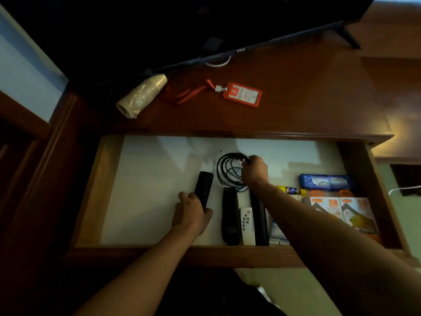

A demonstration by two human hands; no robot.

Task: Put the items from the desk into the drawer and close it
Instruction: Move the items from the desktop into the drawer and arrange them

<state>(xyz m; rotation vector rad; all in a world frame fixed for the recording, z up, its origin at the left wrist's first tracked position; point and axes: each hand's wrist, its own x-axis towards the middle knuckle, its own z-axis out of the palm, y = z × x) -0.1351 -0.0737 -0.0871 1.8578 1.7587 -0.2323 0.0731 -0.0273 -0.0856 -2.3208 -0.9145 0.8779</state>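
The wooden drawer (107, 192) stands pulled out below the desk top, its floor white. My left hand (191, 215) grips the near end of a black remote (203, 187) that lies on the drawer floor. My right hand (254, 171) is closed on a coiled black cable (227, 171) in the drawer's middle. On the desk (307, 99) lie a sleeve of stacked paper cups (142, 95) and an orange badge holder (242, 94) with a red lanyard.
Inside the drawer lie two more black remotes (230, 215), a small white remote (247, 224), a glue stick (291, 190), a blue packet (327, 181) and orange boxes (341, 210). A dark television (182, 26) stands at the back of the desk.
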